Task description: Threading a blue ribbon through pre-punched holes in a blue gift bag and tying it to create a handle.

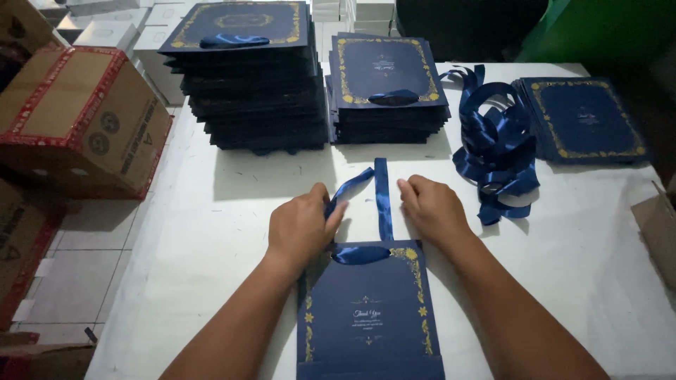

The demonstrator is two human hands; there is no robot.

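Two bare forearms and hands point(366, 222), no sleeves, rings, watch or gloves in view

Single head-worn view, steeply down and forward over the white table point(211, 211), close above the hands.

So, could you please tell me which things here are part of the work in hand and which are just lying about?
In hand:
left hand
right hand
blue ribbon
blue paper bag

Lying about:
tall bag stack
shorter bag stack
loose ribbon pile
flat bags at right
cardboard box
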